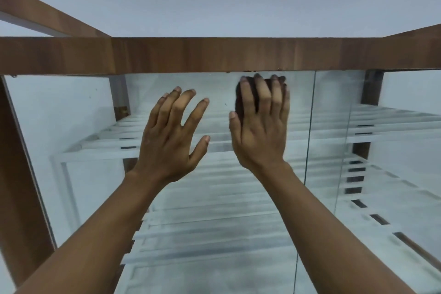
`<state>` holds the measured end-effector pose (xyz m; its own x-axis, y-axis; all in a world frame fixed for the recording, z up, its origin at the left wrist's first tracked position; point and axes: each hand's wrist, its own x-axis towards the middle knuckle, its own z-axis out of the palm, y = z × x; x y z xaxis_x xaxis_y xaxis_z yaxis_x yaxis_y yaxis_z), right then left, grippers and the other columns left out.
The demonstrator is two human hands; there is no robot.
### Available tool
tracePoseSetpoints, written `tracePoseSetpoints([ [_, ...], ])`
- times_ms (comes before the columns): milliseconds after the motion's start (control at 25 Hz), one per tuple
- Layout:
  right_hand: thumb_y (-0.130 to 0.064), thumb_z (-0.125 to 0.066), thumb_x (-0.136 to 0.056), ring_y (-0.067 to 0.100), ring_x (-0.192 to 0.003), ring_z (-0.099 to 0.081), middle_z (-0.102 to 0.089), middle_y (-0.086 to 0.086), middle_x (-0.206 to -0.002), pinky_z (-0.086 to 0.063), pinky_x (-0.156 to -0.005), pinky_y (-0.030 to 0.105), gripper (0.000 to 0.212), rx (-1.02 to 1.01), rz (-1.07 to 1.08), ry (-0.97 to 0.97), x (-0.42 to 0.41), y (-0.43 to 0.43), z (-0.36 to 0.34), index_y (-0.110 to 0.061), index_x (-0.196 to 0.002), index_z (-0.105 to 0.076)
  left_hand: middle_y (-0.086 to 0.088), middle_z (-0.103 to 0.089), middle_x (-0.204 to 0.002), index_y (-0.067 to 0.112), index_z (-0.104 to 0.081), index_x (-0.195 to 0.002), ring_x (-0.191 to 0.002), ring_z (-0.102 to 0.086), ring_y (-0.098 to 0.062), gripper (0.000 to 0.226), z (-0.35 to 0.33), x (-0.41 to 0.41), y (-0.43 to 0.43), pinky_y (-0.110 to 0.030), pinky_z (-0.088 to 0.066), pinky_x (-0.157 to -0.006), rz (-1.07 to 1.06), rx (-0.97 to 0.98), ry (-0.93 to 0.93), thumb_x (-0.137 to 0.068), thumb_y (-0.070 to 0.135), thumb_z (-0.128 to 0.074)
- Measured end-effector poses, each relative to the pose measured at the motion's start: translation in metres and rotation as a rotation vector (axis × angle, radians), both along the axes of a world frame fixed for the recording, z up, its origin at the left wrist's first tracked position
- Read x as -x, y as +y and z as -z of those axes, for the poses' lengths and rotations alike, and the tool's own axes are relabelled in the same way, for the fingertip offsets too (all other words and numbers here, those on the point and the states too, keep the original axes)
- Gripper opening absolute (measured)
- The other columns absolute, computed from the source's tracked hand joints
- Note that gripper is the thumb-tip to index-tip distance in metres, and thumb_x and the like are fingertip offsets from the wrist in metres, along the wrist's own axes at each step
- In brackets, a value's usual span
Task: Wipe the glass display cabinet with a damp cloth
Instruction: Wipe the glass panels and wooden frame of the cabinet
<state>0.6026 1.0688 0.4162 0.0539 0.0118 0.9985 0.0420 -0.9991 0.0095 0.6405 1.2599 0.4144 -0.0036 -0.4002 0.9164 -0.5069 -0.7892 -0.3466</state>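
Observation:
The glass display cabinet (214, 210) fills the view, with a brown wooden top rail and white slatted shelves behind its front pane. My right hand (261, 126) presses a dark cloth (238, 100) flat against the glass just under the top rail, fingers straight over it. Only the cloth's left edge and bits between the fingers show. My left hand (173, 133) lies flat on the glass to the left of it, fingers spread, holding nothing.
The wooden top rail (214, 55) runs across just above both hands. A vertical glass seam (310, 126) runs right of my right hand. A wooden post (14, 174) frames the left side. White wall and ceiling lie above.

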Motion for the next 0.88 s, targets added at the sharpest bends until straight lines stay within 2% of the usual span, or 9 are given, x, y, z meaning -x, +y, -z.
tracePoseSetpoints([
  [80, -0.034, -0.048, -0.101, 0.039, -0.148, -0.031, -0.042, 0.015, -0.157, -0.021, -0.124, 0.058, 0.057, 0.3, -0.049, 0.072, -0.004, 0.024, 0.006, -0.01, -0.153, -0.044, -0.02, -0.042, -0.15, 0.005, -0.046, -0.144, -0.145, -0.031, -0.036, 0.061, 0.002, 0.0, 0.0, -0.045, -0.019, -0.124, 0.051, 0.012, -0.004, -0.092, 0.037, -0.051],
  [160, -0.035, -0.048, -0.102, 0.037, -0.15, -0.028, -0.04, 0.015, -0.159, -0.02, -0.125, 0.058, 0.058, 0.356, -0.013, 0.085, 0.0, 0.0, 0.011, -0.012, -0.155, -0.041, -0.02, -0.043, -0.152, 0.004, -0.048, -0.143, -0.147, -0.029, -0.036, 0.062, 0.004, 0.002, 0.003, -0.045, -0.018, -0.125, 0.07, 0.008, 0.015, -0.089, 0.034, -0.053],
  [360, -0.033, -0.049, -0.097, 0.04, -0.146, -0.026, -0.041, 0.018, -0.155, -0.019, -0.122, 0.061, 0.059, -0.252, 0.099, -0.017, 0.014, -0.052, -0.001, -0.01, -0.152, -0.041, -0.02, -0.037, -0.157, 0.007, -0.046, -0.146, -0.15, -0.025, -0.038, 0.063, 0.013, 0.005, 0.004, -0.049, -0.016, -0.125, 0.02, 0.034, 0.048, -0.09, 0.035, -0.054],
  [400, -0.033, -0.05, -0.097, 0.041, -0.146, -0.028, -0.043, 0.019, -0.154, -0.019, -0.123, 0.061, 0.06, -0.213, 0.09, -0.025, 0.01, -0.033, -0.005, -0.008, -0.151, -0.044, -0.021, -0.037, -0.157, 0.006, -0.045, -0.147, -0.15, -0.024, -0.038, 0.063, 0.014, 0.006, 0.0, -0.049, -0.015, -0.126, 0.02, 0.047, 0.051, -0.091, 0.035, -0.054],
  [560, -0.036, -0.051, -0.101, 0.041, -0.149, -0.032, -0.042, 0.015, -0.158, -0.022, -0.123, 0.061, 0.059, 0.429, -0.022, 0.106, 0.003, 0.004, 0.026, -0.011, -0.154, -0.044, -0.021, -0.034, -0.158, 0.005, -0.042, -0.149, -0.152, -0.021, -0.039, 0.064, 0.02, 0.008, -0.01, -0.054, -0.014, -0.126, 0.05, 0.116, 0.069, -0.092, 0.031, -0.052],
  [640, -0.036, -0.05, -0.102, 0.04, -0.151, -0.028, -0.035, 0.014, -0.161, -0.019, -0.124, 0.06, 0.059, 0.287, 0.045, 0.092, 0.011, -0.046, 0.043, -0.014, -0.156, -0.04, -0.021, -0.031, -0.16, 0.005, -0.039, -0.151, -0.153, -0.018, -0.038, 0.067, 0.029, 0.008, -0.012, -0.056, -0.014, -0.125, 0.038, 0.117, 0.089, -0.091, 0.03, -0.053],
  [760, -0.032, -0.048, -0.1, 0.043, -0.149, -0.024, -0.034, 0.019, -0.159, -0.021, -0.121, 0.063, 0.06, -0.271, 0.086, -0.004, 0.023, -0.093, 0.036, -0.012, -0.154, -0.034, -0.021, -0.026, -0.161, 0.005, -0.034, -0.154, -0.153, -0.014, -0.039, 0.07, 0.043, 0.008, -0.016, -0.059, -0.011, -0.125, 0.008, 0.106, 0.094, -0.092, 0.033, -0.052],
  [800, -0.033, -0.047, -0.1, 0.043, -0.149, -0.023, -0.036, 0.02, -0.159, -0.021, -0.121, 0.063, 0.06, -0.307, 0.076, -0.018, 0.02, -0.082, 0.032, -0.012, -0.155, -0.035, -0.021, -0.026, -0.161, 0.004, -0.033, -0.154, -0.153, -0.013, -0.04, 0.07, 0.046, 0.008, -0.02, -0.059, -0.009, -0.125, 0.007, 0.112, 0.092, -0.093, 0.034, -0.05],
  [880, -0.035, -0.048, -0.101, 0.042, -0.151, -0.025, -0.037, 0.017, -0.16, -0.019, -0.123, 0.062, 0.06, 0.007, 0.005, 0.026, 0.01, -0.039, 0.043, -0.011, -0.156, -0.039, -0.022, -0.025, -0.161, 0.003, -0.032, -0.155, -0.153, -0.012, -0.04, 0.07, 0.047, 0.01, -0.026, -0.06, -0.008, -0.125, 0.006, 0.136, 0.088, -0.094, 0.035, -0.049],
])
